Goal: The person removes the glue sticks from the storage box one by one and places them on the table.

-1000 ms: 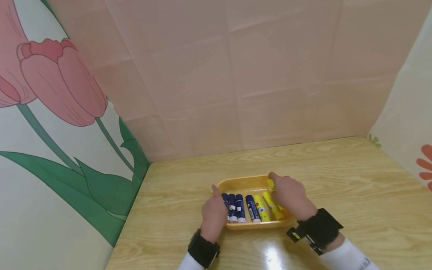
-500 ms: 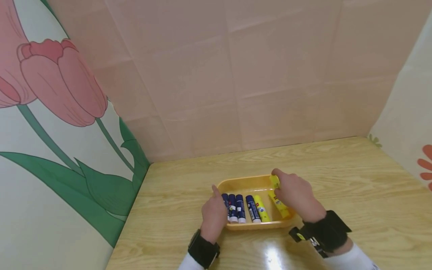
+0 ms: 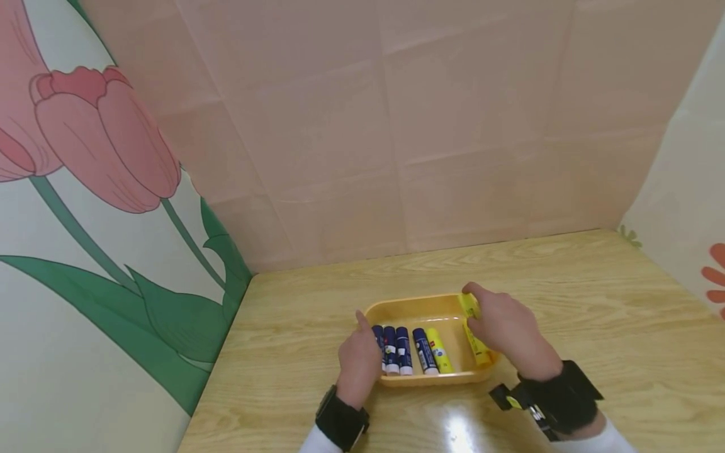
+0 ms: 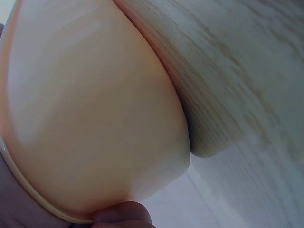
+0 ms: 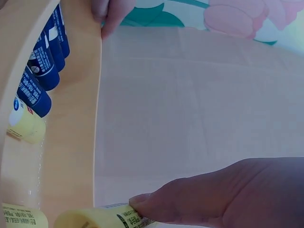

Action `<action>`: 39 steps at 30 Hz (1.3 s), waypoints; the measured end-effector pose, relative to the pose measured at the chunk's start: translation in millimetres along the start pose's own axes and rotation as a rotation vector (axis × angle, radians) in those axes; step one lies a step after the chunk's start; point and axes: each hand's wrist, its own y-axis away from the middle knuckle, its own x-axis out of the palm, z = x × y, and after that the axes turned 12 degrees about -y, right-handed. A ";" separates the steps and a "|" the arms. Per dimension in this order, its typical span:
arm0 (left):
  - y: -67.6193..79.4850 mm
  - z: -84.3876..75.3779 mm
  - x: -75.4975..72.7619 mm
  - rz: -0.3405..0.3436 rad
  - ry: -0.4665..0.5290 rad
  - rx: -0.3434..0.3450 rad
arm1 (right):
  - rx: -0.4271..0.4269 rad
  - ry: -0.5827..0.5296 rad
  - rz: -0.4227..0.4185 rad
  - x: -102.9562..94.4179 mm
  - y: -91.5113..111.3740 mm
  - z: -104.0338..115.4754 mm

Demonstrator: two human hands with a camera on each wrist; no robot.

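A yellow plastic tray (image 3: 436,379) sits on the table, with several dark blue glue sticks (image 3: 403,352) lined up in its left half. Beside them lies a yellow glue stick (image 3: 439,350). Another yellow glue stick (image 3: 477,345) leans by the tray's right end, partly covered by my right hand (image 3: 510,324). That hand pinches a third yellow glue stick (image 5: 114,218) between thumb and fingers, over the far right corner. My left hand (image 3: 360,355) grips the tray's left end; in the left wrist view, fingers (image 4: 126,213) bend over the rim.
The wood-grain table (image 3: 294,314) runs back to a pinkish covered wall (image 3: 396,138). A side wall with painted tulips (image 3: 107,138) stands at the left, and a pale wall with an orange flower (image 3: 716,274) at the right.
My right hand has moved right with its yellow glue stick. The yellow glue stick below it has shifted right, away from the others, to the tray's right end. My left hand stays put.
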 end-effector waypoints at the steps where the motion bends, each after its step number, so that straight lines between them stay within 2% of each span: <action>1: -0.2 -0.1 0.3 0.000 0.001 0.000 | 0.000 -0.003 -0.001 -0.7 0.8 -0.2; 10: 0.1 -1.3 0.9 0.002 0.025 -0.005 | -0.032 -0.036 -0.018 -4.0 4.8 -7.6; 25: -0.7 -1.3 -0.6 0.026 0.023 -0.005 | -0.023 -0.065 -0.011 -7.7 6.0 -12.5; 39: -1.5 0.6 1.2 -0.002 0.015 -0.003 | 0.015 -0.097 0.019 -21.2 2.3 -22.9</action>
